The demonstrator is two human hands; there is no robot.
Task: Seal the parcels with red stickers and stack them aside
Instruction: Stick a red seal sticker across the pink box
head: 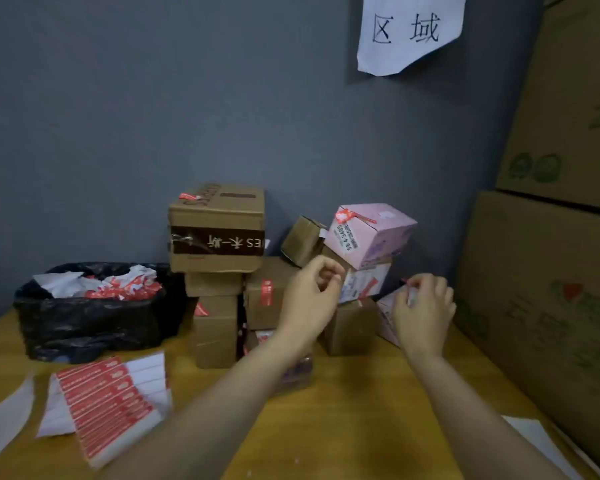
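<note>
Sealed parcels are piled against the grey wall: a large brown box (215, 233) on top at left, a pink box (371, 233) tilted on top at right, and a white parcel (364, 282) under it. My left hand (312, 296) hovers in front of the pile, fingers curled and thumb against fingertips, with nothing visible in them. My right hand (423, 306) pinches a small white-and-red sticker (408, 289) in front of a low pink parcel (387, 315). A sheaf of red sticker sheets (108, 400) lies on the wooden table (343, 427) at front left.
A bin lined with a black bag (90, 317), holding crumpled backing paper, stands at the left. Big cartons (541, 289) are stacked along the right edge. A small wrapped parcel (297, 374) sits under my left forearm. Loose white paper (4, 417) lies at the front left.
</note>
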